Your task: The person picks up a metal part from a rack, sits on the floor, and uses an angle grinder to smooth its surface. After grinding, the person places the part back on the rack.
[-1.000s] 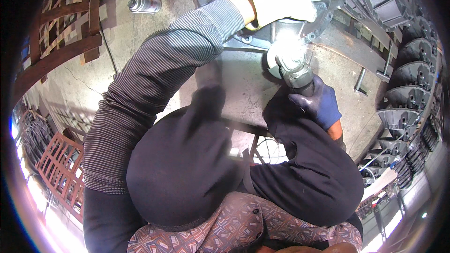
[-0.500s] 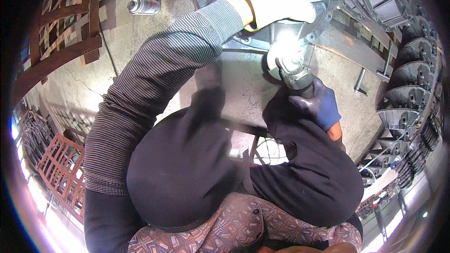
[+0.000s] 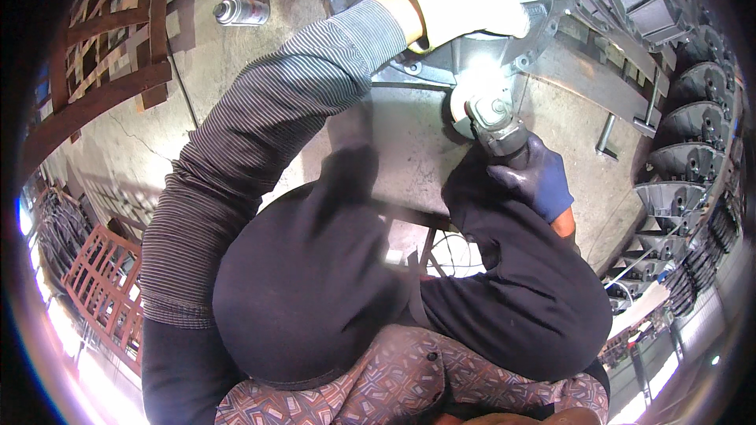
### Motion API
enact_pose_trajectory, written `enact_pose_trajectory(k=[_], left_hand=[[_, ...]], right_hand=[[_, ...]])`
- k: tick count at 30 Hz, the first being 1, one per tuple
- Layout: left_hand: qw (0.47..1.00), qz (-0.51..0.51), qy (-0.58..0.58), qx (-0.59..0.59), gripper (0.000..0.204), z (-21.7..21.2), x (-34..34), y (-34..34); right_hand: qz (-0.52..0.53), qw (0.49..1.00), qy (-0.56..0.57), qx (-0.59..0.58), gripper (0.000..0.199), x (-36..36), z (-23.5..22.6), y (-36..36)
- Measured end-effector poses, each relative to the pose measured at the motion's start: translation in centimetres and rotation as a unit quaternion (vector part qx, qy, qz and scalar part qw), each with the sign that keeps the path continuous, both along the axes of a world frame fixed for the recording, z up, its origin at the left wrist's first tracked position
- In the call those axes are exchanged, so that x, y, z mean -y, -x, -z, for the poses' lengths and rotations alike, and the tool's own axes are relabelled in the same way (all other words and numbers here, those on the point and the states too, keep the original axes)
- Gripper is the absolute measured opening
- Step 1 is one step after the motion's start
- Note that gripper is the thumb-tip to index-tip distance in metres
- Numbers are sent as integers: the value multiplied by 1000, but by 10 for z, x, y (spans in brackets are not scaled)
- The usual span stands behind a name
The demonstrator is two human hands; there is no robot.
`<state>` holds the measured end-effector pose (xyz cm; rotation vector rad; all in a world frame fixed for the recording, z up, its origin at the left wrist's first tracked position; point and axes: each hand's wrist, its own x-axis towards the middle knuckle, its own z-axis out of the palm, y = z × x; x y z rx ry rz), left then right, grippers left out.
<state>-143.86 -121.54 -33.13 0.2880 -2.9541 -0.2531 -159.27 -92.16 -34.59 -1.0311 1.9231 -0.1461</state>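
Observation:
My right hand (image 3: 539, 177), in a dark blue glove, is closed round the body of an angle grinder (image 3: 499, 127). The grinder's disc is at the near edge of a large grey metal casting (image 3: 394, 71), where a bright glare hides whether they touch. My left hand (image 3: 465, 0), in a pale yellow-white glove, lies over the casting with its fingers bent onto it. Glare washes out the separate fingers, and the frame's top edge cuts the casting off. A striped sleeve (image 3: 252, 118) covers my left forearm.
A spray can (image 3: 242, 11) lies on the concrete floor at far left, beside a brown slatted rack (image 3: 118, 24). Metal bars with upright handles (image 3: 606, 138) are right of the grinder. Several grey castings (image 3: 685, 126) line the right side. My bent knees (image 3: 307, 291) are close below the work.
The grinder and my right hand have shifted very slightly right and toward me. My left hand stays in the same place on the casting.

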Motion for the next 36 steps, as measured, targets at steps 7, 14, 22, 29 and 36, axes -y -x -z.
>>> enact_pose_trajectory(k=[7,14,22,29,36], left_hand=[[1000,7,3,-3,20,-1,0,0],[999,-21,3,29,24,4,-1,4],[1000,-9,6,-1,28,7,0,4],[999,-12,-40,25,27,6,2,6],[998,41,28,43,26,0,7,6]], right_hand=[[-10,999,34,12,83,-1,5,0],[-22,999,24,-6,82,-5,0,1],[-46,998,31,-10,85,-1,5,3],[7,1000,-9,-13,82,-28,-4,13],[53,999,6,5,75,-37,4,18]])
